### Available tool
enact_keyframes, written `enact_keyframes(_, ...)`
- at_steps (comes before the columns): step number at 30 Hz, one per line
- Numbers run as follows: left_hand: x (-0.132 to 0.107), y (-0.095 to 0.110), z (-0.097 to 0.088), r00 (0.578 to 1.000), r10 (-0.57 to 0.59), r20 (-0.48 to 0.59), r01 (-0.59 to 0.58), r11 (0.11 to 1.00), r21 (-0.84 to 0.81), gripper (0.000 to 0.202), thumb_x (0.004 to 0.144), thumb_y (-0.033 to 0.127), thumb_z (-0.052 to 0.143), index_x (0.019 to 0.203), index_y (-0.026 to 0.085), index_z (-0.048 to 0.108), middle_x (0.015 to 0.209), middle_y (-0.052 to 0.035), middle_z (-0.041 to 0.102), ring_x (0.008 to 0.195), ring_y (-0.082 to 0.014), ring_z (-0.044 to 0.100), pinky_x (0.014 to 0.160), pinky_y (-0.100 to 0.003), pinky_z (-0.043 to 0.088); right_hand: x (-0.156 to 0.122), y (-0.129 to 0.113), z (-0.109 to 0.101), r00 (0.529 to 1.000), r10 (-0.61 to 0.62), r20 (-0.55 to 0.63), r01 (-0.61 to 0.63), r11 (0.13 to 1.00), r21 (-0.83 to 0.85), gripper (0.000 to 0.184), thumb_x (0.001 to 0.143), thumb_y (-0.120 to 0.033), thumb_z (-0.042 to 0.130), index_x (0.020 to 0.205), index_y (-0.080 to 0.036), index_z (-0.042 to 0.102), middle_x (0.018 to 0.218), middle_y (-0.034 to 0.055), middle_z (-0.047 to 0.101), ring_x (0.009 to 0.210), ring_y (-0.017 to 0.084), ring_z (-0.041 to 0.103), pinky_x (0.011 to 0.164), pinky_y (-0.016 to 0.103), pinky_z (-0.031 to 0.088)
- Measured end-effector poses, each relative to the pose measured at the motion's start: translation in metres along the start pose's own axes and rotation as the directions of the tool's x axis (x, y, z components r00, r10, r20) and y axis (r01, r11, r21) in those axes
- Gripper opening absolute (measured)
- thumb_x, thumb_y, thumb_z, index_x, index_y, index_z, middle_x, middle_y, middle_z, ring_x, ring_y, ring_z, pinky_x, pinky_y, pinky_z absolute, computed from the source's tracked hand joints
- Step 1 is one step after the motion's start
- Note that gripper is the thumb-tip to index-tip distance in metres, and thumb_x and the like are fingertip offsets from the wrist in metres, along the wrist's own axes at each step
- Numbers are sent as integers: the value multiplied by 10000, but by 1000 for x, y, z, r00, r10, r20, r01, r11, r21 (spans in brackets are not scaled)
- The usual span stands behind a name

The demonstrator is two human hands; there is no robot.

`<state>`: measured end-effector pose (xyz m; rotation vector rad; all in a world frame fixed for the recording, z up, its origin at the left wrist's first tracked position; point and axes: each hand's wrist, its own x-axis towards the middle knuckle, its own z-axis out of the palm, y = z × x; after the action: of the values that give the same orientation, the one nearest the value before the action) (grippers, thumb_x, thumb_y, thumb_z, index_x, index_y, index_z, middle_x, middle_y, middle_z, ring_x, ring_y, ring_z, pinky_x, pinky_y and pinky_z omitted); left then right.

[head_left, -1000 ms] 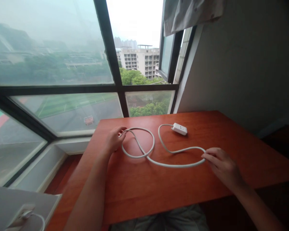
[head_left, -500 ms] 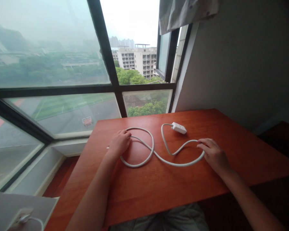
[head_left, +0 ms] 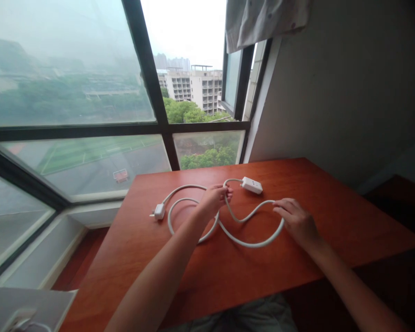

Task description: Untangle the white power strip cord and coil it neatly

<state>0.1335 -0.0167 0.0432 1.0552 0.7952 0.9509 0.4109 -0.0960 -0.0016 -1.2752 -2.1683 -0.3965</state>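
A white extension cord [head_left: 249,243] lies in loops on the reddish wooden table [head_left: 228,276]. Its plug [head_left: 158,211] rests near the table's left edge, and its small white socket block [head_left: 251,185] sits toward the back. My left hand [head_left: 216,199] reaches across the middle with its fingers closed on the cable close to the socket block. My right hand [head_left: 295,220] rests on the right-hand loop, fingers curled onto the cable.
A large dark-framed window [head_left: 141,101] runs along the table's far and left side, and a grey wall [head_left: 349,83] stands to the right. A white cloth [head_left: 263,20] hangs above. A white ledge with another cable [head_left: 17,318] shows at the bottom left.
My left hand let go of the left loop and moved right to the cable near the socket block. The plug end now lies uncovered. My right hand drew the right loop slightly inward.
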Motion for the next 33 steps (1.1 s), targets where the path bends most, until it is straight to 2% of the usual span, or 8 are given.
enact_keyframes(2,2,19,7,990,116,83,-115,993,-18,254,792,345,687,914,125,654,764,-65,644,575,-77,528,557,-203,407,-7,-3,8,997,-7,77,9,1000,-27,274,905,-111,488,903,-270,712,1078,50,699,1024,237,608,827,364,543)
enact_keyframes(5,-5,48,16,932,265,248,-317,927,200,245,831,323,651,996,144,680,749,-47,653,574,-88,494,549,-212,386,-7,-11,27,987,-17,161,20,1000,-19,296,907,-106,454,979,-266,692,1153,68,667,1026,247,608,844,387,551)
enact_keyframes(10,-31,72,21,794,373,480,-594,641,486,244,914,222,512,1055,169,704,861,-73,699,781,-155,598,745,-259,460,28,-18,71,982,12,187,-32,994,107,402,922,-114,378,1212,-239,626,1232,95,633,1111,263,585,975,425,509)
enact_keyframes(16,-56,55,10,763,360,536,-638,551,538,321,959,221,426,1183,211,656,1007,-116,708,918,-205,650,826,-311,502,59,4,105,967,-32,253,-50,949,311,436,915,-137,377,1280,-240,592,1298,53,626,1229,229,540,1069,459,440)
enact_keyframes(20,-67,34,0,773,351,528,-630,517,579,336,958,162,409,1205,214,631,1014,-108,717,916,-194,654,813,-290,499,53,22,105,977,6,215,-91,918,386,423,915,-173,377,1275,-214,597,1344,59,597,1302,222,487,1127,484,367)
enact_keyframes(24,-79,21,-7,776,257,576,-622,463,631,386,949,108,379,1237,219,611,1080,-110,688,963,-183,640,835,-269,484,55,37,100,964,-113,241,-18,876,482,399,879,-171,433,1217,-218,639,1310,76,624,1241,225,553,1104,462,396)
enact_keyframes(28,-89,16,-15,789,107,605,-606,303,736,412,957,111,377,1289,246,578,1065,-90,662,947,-181,617,832,-272,473,71,57,90,906,-278,318,94,867,489,351,898,-171,435,1150,-192,678,1283,104,639,1201,217,586,1054,404,445)
enact_keyframes(33,-89,12,-29,782,64,621,-624,113,774,429,962,108,385,1315,283,556,1050,-71,642,946,-186,590,855,-288,460,91,72,77,790,-377,483,215,909,358,366,873,-152,511,1196,-231,664,1363,64,584,1214,228,570,1024,369,462)
